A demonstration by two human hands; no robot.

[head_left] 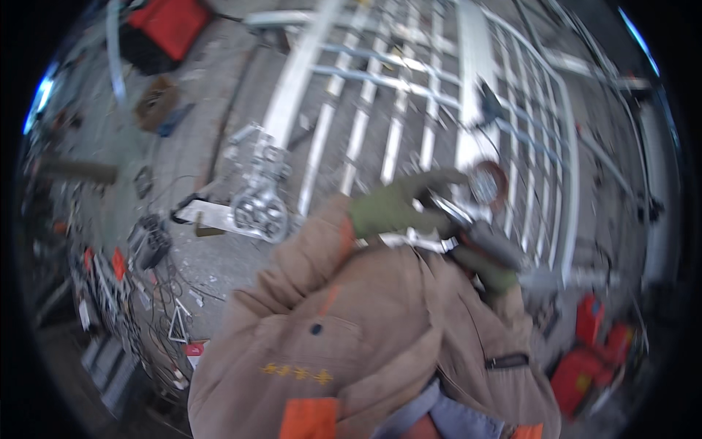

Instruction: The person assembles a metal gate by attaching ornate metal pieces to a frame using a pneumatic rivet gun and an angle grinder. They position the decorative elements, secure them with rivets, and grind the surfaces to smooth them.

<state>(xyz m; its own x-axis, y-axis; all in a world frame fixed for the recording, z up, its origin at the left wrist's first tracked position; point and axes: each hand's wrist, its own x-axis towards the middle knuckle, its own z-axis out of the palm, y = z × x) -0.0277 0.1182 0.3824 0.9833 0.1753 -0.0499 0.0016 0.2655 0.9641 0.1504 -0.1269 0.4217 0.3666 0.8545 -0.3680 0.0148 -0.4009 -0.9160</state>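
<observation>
I hold what looks like an angle grinder (493, 243) in front of my chest, with a dark body and a shiny metal head. My right hand (493, 274), in a green glove, is closed around the body, partly hidden beneath it. My left hand (398, 205), also gloved in green, curls its fingers about the head end. Its upper fingers reach the edge of a round disc (486, 183) with a reddish-brown rim and grey middle. Motion blurs the fingertips. Beyond both hands lies a white metal frame of parallel bars (395, 139).
Ornate silvery metal castings (261, 212) lie left of the frame. Farther left are a cardboard box (155, 104), a red-and-black case (164, 36) and tangled cables (157, 293). Red equipment (585, 369) stands at the lower right. A dark tool (490, 102) rests on the frame.
</observation>
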